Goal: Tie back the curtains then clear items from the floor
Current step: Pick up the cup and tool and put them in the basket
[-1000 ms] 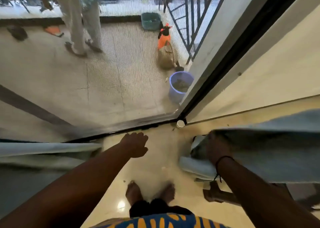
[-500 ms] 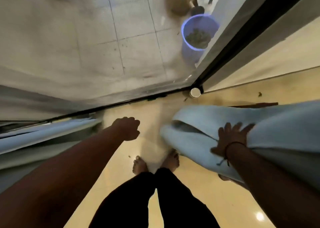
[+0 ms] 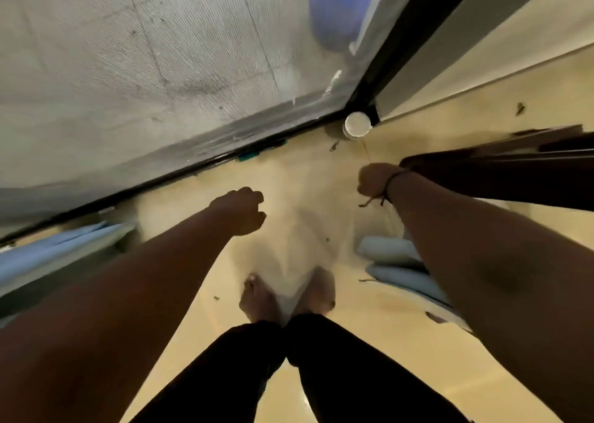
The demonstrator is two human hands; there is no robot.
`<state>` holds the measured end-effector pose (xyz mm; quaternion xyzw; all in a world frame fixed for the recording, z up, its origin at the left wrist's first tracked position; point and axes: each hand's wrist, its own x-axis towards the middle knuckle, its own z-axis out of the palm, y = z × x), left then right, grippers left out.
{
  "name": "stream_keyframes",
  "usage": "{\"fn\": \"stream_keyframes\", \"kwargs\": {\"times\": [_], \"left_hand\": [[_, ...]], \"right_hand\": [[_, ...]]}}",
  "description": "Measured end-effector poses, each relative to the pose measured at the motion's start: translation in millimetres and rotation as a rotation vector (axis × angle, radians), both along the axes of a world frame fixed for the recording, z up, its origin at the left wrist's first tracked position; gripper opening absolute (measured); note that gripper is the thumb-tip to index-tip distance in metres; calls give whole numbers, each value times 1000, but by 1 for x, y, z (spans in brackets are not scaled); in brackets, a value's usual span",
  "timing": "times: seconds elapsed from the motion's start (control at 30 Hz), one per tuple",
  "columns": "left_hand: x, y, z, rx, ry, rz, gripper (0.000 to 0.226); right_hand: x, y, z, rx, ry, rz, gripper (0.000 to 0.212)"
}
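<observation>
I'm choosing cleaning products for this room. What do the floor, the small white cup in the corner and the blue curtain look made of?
The floor looks like polished stone or glazed tile: cream, glossy, reflecting light. The small white cup seems paper or thin plastic, matte with a thin rim; which one cannot be told. The blue curtain looks like soft woven fabric, matte, lying in rounded folds.

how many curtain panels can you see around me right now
2. One pale blue curtain lies at the left edge by the door track; the other curtain is bunched on the floor under the right forearm, partly hidden. More may hang out of view.
</observation>
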<state>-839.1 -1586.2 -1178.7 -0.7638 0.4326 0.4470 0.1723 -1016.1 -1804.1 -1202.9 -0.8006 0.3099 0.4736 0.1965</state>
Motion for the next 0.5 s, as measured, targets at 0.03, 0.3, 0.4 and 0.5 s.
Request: {"fn": "stream_keyframes", "kwargs": {"times": [0.03,0.3,0.4,0.5], "left_hand": [[3,-4,-12,9,1,0,50],[48,-54,-65,-502,-440,-327,77],[78,-56,-71,-796,-637,-696,66],[92,-50,-80,-774,-731,-858,67]], "right_hand": [[10,-8,-11,-38,-63,-57,36],[12,-85,-122,-355,-170,-136,77],[-3,-85,-158,-484,-272,-55,69],[-11,-88,-161,-511,-279,-78,69]]}}
